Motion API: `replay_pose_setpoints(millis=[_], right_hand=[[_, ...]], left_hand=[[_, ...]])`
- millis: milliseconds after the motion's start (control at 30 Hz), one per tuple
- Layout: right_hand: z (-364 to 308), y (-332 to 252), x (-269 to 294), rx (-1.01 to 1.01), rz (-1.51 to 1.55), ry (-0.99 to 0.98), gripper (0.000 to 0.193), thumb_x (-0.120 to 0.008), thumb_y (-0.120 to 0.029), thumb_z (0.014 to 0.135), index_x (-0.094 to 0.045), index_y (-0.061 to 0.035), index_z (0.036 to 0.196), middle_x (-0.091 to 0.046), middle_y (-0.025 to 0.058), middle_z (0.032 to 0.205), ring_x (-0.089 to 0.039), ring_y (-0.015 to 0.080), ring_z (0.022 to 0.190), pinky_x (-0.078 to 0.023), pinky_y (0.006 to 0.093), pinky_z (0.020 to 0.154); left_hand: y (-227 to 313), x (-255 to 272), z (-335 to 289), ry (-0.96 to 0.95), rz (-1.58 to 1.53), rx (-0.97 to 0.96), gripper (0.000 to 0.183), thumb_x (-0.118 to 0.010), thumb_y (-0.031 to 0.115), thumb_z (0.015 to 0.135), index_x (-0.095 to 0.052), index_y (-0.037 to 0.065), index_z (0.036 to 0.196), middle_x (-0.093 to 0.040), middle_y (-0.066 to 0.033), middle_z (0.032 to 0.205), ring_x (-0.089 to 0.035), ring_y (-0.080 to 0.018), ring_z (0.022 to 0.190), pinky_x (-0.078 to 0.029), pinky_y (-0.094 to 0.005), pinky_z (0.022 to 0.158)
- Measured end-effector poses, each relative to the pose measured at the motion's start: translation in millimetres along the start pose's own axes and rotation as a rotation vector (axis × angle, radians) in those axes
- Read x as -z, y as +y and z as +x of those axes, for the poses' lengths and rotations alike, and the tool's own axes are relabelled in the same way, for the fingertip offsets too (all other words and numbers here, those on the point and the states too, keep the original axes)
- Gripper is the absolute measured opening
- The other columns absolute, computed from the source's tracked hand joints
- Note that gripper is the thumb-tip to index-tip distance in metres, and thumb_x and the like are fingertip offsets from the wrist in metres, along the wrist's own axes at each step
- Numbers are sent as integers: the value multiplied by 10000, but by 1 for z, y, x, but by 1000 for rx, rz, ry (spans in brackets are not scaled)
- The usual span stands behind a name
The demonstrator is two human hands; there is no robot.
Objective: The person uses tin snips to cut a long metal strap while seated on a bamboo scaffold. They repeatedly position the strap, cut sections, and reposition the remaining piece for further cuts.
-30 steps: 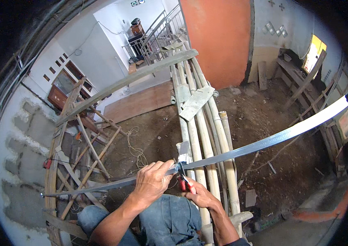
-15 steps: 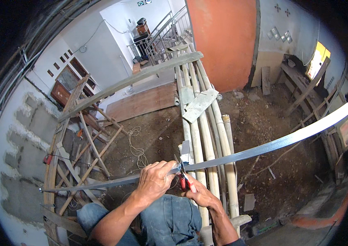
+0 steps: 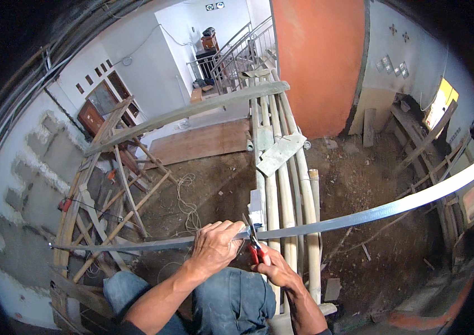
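A long, thin galvanized metal channel (image 3: pixel 332 224) stretches across the view from left to right, in front of my knees. My left hand (image 3: pixel 216 244) is closed over it just left of the middle, fingers wrapped on its upper side. Right beside those fingers, red-handled tin snips (image 3: pixel 258 254) stand with their blades across the channel. My right hand (image 3: pixel 275 269) grips the snips' handles from below. How deep the blades have gone into the metal is too small to tell.
Several bamboo poles (image 3: pixel 273 195) run away from me, with a loose board (image 3: pixel 280 154) on top. A long plank (image 3: pixel 192 114) crosses them farther off. Wooden scaffolding (image 3: pixel 128 195) stands at left, and a dirt floor (image 3: pixel 220 192) lies far below. An orange wall (image 3: pixel 319 67) rises ahead.
The view has shifted slightly, so the surroundings sit farther right and lower. Both hands keep their hold on the channel and the snips, at nearly the same place.
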State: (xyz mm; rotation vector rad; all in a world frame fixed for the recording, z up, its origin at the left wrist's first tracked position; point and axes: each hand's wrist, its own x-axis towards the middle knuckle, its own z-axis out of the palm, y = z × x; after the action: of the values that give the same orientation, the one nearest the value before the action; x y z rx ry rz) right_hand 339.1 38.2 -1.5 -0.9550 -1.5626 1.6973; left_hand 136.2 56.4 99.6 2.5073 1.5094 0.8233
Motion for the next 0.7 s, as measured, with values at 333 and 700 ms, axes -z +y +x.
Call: replay_pose_setpoints(millis=[333, 700], right_hand=[[33, -25, -12, -29, 135, -88, 535, -688, -90, 774, -562, -45, 1292, -578, 5, 1017, -515, 129, 934, -443, 269, 870], [73, -50, -19, 36, 215, -14, 343, -583, -113, 716, -586, -40, 1051, -574, 37, 824, -537, 166, 724, -423, 296, 653]], left_hand=[[-21, 27, 4, 72, -7, -2, 173, -737, 117, 866, -699, 40, 1016, -689, -152, 863, -679, -382, 801, -538, -456, 713], [-52, 51, 24, 123, -35, -6, 227, -768, 177, 883, -710, 26, 1041, -729, -178, 917, -709, -396, 856, -565, -464, 744]])
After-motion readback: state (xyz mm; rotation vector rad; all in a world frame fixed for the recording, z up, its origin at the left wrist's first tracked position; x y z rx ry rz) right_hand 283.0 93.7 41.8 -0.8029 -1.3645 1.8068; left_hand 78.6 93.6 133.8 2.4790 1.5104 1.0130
